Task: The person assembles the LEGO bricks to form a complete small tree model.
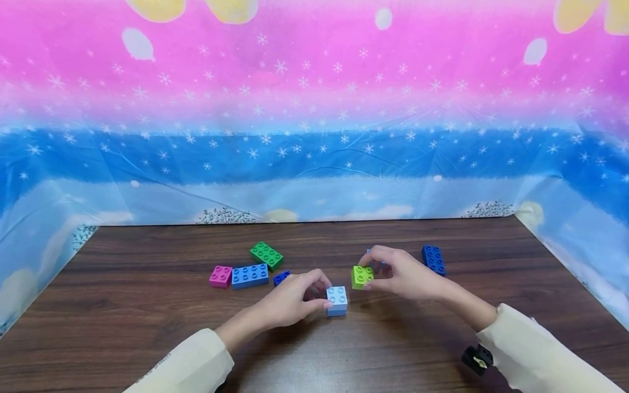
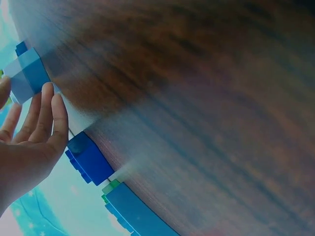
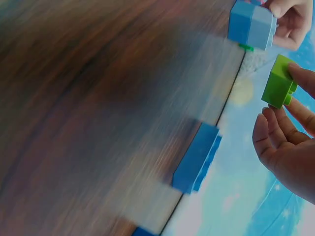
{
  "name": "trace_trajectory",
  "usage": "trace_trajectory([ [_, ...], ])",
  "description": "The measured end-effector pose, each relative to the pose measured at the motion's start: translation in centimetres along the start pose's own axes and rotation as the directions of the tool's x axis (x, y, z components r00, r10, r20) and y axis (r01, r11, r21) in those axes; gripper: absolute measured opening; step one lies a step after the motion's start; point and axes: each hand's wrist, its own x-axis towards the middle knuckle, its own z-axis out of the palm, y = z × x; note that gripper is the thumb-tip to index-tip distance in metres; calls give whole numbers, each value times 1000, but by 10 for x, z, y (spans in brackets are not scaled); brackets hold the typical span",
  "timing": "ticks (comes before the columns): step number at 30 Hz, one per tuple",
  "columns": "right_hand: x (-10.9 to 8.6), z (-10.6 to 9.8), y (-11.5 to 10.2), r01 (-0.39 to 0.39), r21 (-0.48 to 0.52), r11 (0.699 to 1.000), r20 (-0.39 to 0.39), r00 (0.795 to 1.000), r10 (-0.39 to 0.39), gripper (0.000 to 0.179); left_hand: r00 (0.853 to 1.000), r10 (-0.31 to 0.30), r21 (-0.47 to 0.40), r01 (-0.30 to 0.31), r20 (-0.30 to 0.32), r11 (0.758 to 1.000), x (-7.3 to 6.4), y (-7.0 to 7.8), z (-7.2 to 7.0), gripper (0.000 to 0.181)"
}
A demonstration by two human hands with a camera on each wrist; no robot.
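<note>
A small stack of two square toy bricks (image 1: 337, 301), pale blue above and a deeper blue below, is gripped between the thumb and fingers of my left hand (image 1: 294, 299). In the left wrist view the same stack (image 2: 27, 76) shows its two shades. Just to the right, my right hand (image 1: 408, 274) pinches a lime green four-stud brick (image 1: 362, 277) by its sides. The right wrist view has that lime brick (image 3: 278, 82) held above the table, apart from the stack. Behind the right hand, a blue brick (image 1: 368, 251) is mostly hidden.
On the left of the wooden table (image 1: 123, 305) lie a pink brick (image 1: 220, 277), a long blue brick (image 1: 250, 277), a green brick (image 1: 267, 255) and a dark blue brick (image 1: 281, 278). Another dark blue brick (image 1: 433, 260) lies at the right. A printed cloth (image 1: 314, 153) hangs behind.
</note>
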Motion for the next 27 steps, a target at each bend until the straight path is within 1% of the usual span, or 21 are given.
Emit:
trace_trajectory([
  [5,9,8,-10,15,46,999,32,999,-17,27,1000,5,-2,-5,1,1000,0,0,0,20],
  [12,15,15,-17,70,91,993,56,996,-76,26,1000,19,25,-19,-6,1000,1,1,0,23],
  [18,16,17,-18,81,87,993,59,995,-86,26,999,29,33,-29,-13,999,1,0,1,23],
  [27,16,20,-17,90,85,992,70,993,-96,27,1000,22,49,-21,-13,999,1,0,1,25],
])
